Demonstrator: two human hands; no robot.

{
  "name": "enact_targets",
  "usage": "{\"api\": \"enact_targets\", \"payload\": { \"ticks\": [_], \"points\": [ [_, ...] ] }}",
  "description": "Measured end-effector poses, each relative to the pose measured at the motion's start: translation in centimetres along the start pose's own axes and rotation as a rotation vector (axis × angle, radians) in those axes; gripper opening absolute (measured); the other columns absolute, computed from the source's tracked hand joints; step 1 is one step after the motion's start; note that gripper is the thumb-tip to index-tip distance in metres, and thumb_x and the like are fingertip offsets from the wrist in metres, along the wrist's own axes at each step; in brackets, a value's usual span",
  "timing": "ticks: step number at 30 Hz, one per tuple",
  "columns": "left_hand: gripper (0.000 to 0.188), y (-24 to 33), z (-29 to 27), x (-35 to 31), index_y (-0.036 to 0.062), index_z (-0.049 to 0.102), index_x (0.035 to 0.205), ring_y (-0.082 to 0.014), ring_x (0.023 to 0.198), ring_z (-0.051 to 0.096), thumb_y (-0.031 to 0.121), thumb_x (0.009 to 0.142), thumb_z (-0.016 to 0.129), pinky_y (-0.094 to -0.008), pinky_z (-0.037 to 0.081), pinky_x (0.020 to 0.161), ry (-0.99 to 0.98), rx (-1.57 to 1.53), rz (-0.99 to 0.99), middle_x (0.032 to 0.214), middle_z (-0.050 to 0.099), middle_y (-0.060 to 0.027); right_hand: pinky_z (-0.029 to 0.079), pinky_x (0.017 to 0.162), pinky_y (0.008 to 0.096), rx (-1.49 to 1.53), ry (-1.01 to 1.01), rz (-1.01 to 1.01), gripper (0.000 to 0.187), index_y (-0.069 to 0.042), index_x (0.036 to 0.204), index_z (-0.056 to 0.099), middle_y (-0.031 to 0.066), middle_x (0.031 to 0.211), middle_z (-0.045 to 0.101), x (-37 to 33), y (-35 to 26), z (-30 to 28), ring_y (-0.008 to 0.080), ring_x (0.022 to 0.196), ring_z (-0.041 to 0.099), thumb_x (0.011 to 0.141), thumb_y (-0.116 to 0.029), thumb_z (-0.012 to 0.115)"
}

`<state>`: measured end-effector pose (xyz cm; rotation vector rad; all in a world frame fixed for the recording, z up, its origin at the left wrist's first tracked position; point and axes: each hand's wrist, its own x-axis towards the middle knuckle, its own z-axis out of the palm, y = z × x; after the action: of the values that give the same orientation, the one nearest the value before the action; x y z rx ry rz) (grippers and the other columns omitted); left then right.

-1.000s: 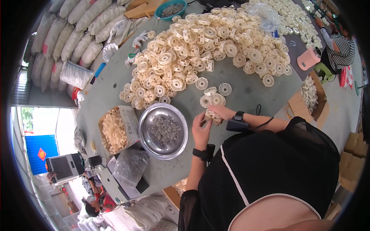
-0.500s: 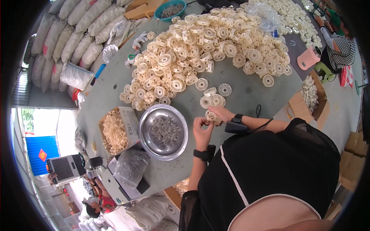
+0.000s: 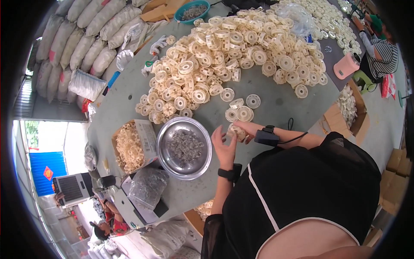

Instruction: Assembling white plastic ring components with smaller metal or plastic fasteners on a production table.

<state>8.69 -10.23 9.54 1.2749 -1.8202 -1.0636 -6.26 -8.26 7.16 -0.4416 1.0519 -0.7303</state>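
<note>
My right hand [image 3: 249, 128] grips a round cream plastic wheel-like part [image 3: 235, 132] over the table's near side. Beside it, my left hand [image 3: 224, 151] is open, its fingers spread upward and its thumb close to that part; whether the thumb touches it I cannot tell. Just beyond my hands lie several loose wheel-like parts [image 3: 245, 114]. To the left of my left hand stands a shiny metal bowl [image 3: 205, 167] with small metal springs [image 3: 185, 146] in it. A large heap of the same cream parts [image 3: 224, 52] covers the table's far side.
Left of the bowl are a cardboard box [image 3: 148, 140] of small cream pieces and a clear plastic bag [image 3: 148, 187]. A teal basin [image 3: 206, 14] stands far off. At right are a pink tumbler [image 3: 346, 66], an open carton [image 3: 338, 118] and a co-worker [image 3: 384, 58].
My left hand has come away from the cream part and its fingers have spread, shifting slightly left. My right hand still keeps hold of the part.
</note>
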Motion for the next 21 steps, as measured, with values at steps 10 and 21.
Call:
{"api": "enact_targets", "payload": {
  "ticks": [10, 21],
  "points": [
    [0.041, -0.2, -1.1, 0.4, 0.0044, 0.049, 0.116, -0.0169, 0.101, 0.05, -0.002, 0.076, 0.054, -0.0263, 0.047, 0.078, -0.363, -0.259, 0.042, 0.114, 0.047, -0.0086, 0.032, 0.039, 0.0219, -0.095, -0.016, 0.026, 0.049, -0.014, 0.077, 0.055, -0.0017, 0.058, 0.05, -0.6, -0.2, -0.3, 0.0086, 0.044, 0.043, 0.086, -0.054, 0.028],
    [0.035, -0.1, -0.1, -0.5, 0.0015, 0.052, 0.107, -0.0168, 0.086, 0.057, -0.002, 0.072, 0.058, -0.0251, 0.05, 0.068, -0.265, 0.0, 0.102, 0.105, 0.051, -0.0075, 0.041, 0.051, 0.0282, -0.388, 0.158, -0.17, 0.049, -0.002, 0.09, 0.054, 0.0062, 0.07, 0.058, -1.1, -0.1, 0.6, 0.0156, 0.058, 0.053, 0.087, -0.047, 0.034]
  ]
}}
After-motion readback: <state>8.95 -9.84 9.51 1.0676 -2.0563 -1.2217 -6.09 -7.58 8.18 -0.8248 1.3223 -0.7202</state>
